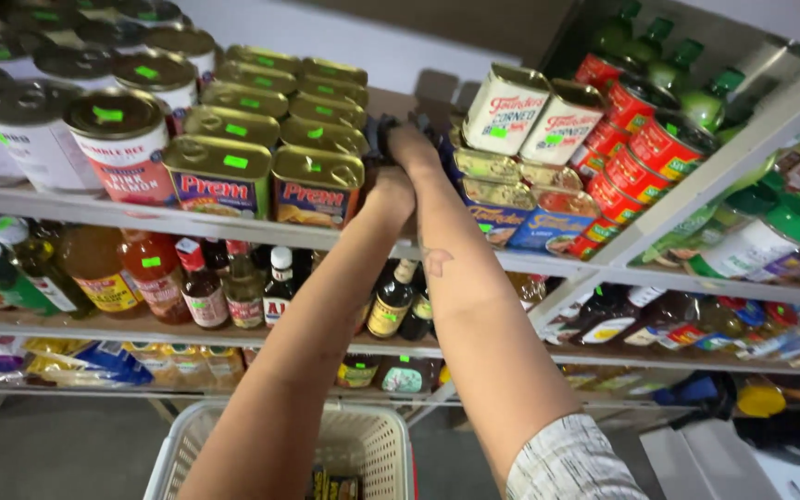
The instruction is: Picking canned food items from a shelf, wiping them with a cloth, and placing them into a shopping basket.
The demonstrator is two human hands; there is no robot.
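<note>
Both hands reach deep onto top shelf [187, 220], into gap between gold meat tins [317, 185] and blue-labelled tins [511, 218]. Left hand [391, 190] and right hand [411, 143] close together around small dark object [383, 139] at gap's back. Fingers hidden: grip cannot be judged. White basket [363, 444] below arms.

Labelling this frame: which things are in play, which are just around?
In play:
- left hand and right hand, reaching into the top shelf gap
- dark tins at the hands
- white basket below

Just around:
- gold tins
- round cans
- red cans
- sauce bottles
</note>
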